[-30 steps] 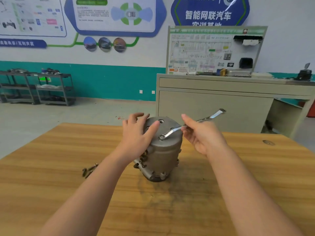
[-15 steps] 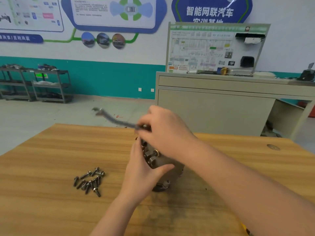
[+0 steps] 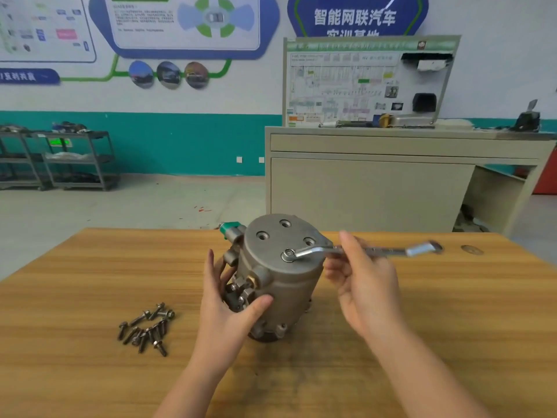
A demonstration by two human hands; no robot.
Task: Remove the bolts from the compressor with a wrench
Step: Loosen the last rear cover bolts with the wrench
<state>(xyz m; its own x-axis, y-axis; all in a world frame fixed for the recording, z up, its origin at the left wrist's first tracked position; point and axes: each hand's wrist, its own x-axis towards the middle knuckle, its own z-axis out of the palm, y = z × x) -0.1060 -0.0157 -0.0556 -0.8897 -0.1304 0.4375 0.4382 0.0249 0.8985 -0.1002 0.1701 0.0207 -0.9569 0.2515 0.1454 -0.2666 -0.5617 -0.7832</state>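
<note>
The grey cast-metal cylindrical compressor [image 3: 278,276] stands upright near the middle of the wooden bench [image 3: 75,297], with the ring end of the slim silver offset wrench [image 3: 346,251] seated on the one bolt [image 3: 288,254] that shows on its flat top plate; three other holes there look empty. The left hand [image 3: 224,309] holds the compressor's side, thumb across the front and fingers round the fittings, while the right hand [image 3: 366,292] pinches the wrench shaft between thumb and fingertips (a light hold, not a full fist). That light pinch is the risk: if the bolt is tight, the wrench could slip from the fingers or ride up off the head and round it, and a hard pull could tip the compressor against the bracing hand. A pile of loose dark bolts [image 3: 147,327] lies to the left. Half a second ago the wrench pointed left, with the right hand over the compressor's top; now it points right.
</note>
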